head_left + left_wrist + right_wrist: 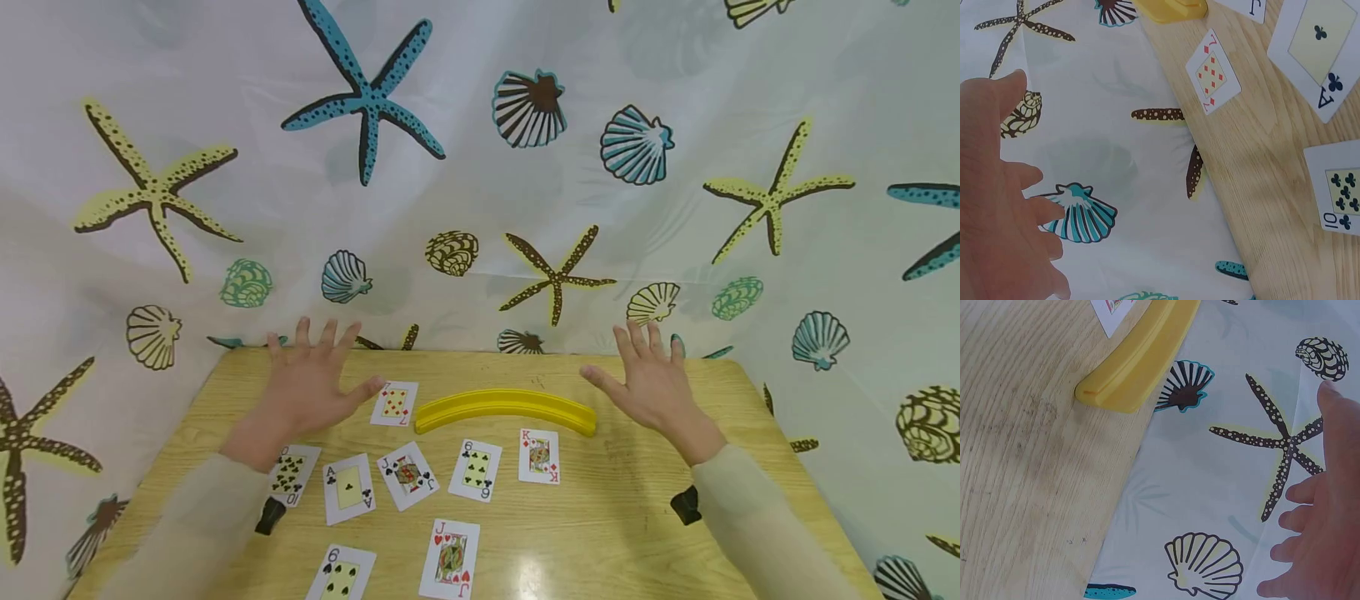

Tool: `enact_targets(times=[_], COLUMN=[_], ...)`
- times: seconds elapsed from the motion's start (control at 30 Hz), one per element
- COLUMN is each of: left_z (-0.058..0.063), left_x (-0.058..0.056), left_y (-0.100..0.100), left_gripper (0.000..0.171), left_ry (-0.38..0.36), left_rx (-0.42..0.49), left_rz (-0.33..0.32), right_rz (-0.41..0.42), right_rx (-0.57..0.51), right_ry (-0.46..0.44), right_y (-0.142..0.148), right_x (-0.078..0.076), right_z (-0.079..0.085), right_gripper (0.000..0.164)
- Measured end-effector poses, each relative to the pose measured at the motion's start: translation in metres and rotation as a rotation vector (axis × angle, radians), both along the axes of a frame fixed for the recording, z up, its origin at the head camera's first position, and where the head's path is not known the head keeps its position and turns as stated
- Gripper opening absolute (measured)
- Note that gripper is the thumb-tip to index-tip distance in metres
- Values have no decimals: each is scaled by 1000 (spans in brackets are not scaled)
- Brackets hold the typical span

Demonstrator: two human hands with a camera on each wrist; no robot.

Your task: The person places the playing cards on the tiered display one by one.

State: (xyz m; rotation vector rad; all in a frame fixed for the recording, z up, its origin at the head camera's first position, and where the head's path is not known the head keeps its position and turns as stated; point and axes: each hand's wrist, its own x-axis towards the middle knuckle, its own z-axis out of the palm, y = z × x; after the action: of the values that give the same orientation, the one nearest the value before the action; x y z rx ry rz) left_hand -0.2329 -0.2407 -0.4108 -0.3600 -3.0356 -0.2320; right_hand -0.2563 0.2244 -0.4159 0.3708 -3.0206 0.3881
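Note:
Both hands are raised over the far part of the table with fingers spread, holding nothing. The left hand [311, 383] is nearest the seven of diamonds [394, 403], its thumb overlapping that card's corner in the head view. Beneath the left wrist lies the ten of clubs [294, 475], partly hidden. To the right, the right hand [654, 383] hovers beyond the right end of a curved yellow card holder [506, 402]. In front of the holder lie the king of diamonds [538, 456], six of clubs [476, 470], jack of clubs [407, 476] and ace of clubs [349, 488], all face up.
Nearer the front lie the jack of hearts [450, 559] and the six of spades [341, 575], cut off by the frame. A curtain [465, 192] printed with shells and starfish surrounds the wooden table [600, 533] at the back and sides.

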Motion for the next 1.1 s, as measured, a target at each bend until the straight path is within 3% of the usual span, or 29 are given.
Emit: enact_targets(times=[0.7, 0.87, 1.1], left_z=[5, -2, -16], left_x=[6, 7, 11], left_y=[0, -4, -19], left_gripper=[95, 95, 94], left_ry=[19, 27, 6], left_rx=[33, 67, 241], left_rz=[-8, -20, -40], right_rz=[31, 40, -24], right_rx=[-35, -162, -429], right_ry=[-3, -15, -3], right_y=[-15, -15, -13], right_x=[-6, -6, -5], right_z=[-6, -14, -39], right_gripper=[97, 92, 73])
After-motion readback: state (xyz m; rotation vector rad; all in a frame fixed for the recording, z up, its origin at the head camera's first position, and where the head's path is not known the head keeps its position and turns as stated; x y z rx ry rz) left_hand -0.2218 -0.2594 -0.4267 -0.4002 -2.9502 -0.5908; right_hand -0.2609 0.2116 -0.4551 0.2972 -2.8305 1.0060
